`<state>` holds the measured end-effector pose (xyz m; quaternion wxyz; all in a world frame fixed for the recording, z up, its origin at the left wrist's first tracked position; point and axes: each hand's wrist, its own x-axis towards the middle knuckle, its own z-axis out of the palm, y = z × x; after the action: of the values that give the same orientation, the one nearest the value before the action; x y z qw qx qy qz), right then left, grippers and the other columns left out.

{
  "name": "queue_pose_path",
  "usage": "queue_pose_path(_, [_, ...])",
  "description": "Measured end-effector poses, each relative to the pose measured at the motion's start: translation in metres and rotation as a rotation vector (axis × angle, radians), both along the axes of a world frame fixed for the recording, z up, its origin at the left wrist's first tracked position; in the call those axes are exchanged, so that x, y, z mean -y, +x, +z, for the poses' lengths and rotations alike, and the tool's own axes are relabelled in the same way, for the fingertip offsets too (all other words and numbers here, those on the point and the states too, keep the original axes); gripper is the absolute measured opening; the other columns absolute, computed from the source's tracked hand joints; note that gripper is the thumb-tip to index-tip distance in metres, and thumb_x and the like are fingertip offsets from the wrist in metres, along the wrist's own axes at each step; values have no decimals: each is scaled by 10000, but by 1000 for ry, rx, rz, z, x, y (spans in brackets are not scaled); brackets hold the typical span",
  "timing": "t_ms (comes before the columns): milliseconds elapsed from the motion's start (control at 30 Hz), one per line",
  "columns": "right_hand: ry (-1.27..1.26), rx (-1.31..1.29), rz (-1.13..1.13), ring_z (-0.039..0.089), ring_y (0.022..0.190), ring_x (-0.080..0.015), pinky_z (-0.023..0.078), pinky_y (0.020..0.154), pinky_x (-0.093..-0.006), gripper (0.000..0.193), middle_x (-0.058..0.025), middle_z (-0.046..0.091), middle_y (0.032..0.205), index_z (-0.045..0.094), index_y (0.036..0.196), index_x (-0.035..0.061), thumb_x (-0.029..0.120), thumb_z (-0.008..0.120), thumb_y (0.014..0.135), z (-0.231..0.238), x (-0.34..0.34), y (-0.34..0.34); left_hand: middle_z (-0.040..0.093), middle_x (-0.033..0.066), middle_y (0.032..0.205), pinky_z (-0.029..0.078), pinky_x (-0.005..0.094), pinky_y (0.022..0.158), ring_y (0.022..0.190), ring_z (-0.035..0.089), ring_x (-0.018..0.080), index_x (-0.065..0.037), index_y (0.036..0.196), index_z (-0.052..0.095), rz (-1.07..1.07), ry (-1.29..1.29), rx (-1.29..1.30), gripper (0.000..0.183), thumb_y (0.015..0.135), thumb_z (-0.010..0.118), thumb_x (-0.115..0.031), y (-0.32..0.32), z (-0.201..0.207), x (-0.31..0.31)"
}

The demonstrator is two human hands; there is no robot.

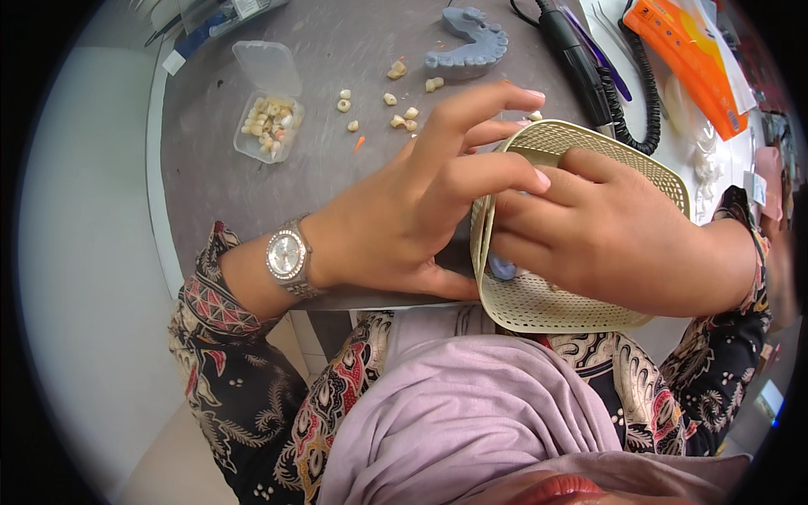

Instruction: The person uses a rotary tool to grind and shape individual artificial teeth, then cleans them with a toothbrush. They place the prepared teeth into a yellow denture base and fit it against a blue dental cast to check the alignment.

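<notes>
A cream perforated plastic basket (572, 316) stands tilted at the table's near edge. With its thumb against the outer wall and fingers curved over the rim, my left hand (391, 202) grips the basket's left side. Inside it reaches my right hand (602, 231), fingers curled and bunched; what they pinch, if anything, is hidden. A small bluish-grey piece (502, 268) shows in the basket beneath those fingers. On the table beyond my left hand lie several loose tooth crowns (390, 99) and a small orange piece (359, 143).
A lidded clear box (295, 126) full of tooth crowns sits open at left. Farther back stands a grey dental arch model (467, 46). At the upper right are a black handpiece (576, 63) with its coiled cord (652, 109) and an orange packet (686, 63).
</notes>
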<state>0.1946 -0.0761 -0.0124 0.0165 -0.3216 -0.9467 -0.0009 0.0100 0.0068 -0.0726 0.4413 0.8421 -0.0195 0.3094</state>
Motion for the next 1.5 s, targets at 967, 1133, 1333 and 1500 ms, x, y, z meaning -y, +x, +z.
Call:
queue_pose_path(967, [-518,-124,-137,591,724,-241,488,621,-333,340,-66,566,904,561,923,60,27,677,606,23,3,35,256,230,1326,472,422,895,1110,499,355,-159,1198,389,64,5,-30,821,531,867,-127,4,-4,16])
queue_pose_path(1133, [-526,-272,-239,601,835,-264,499,691,-326,341,-117,553,977,566,985,9,-26,626,651,22,2,28,257,229,1327,474,422,892,1105,503,356,-163,1190,398,36,-9,-28,808,532,866,-132,2,-8,10])
queue_pose_path(1333, [-555,55,-275,596,901,-262,509,729,-327,329,-116,555,1039,573,1037,-2,12,572,708,33,1,23,266,229,1322,474,427,893,1090,514,351,-160,1170,405,10,-8,-3,798,523,872,-143,-6,-13,-1])
queue_pose_path(1500, [-380,4,-241,591,885,-244,519,704,-321,328,-77,560,1051,589,1034,48,59,581,706,24,9,28,268,231,1315,477,420,891,1094,515,354,-161,1165,400,4,3,-1,795,526,874,-149,4,-7,1])
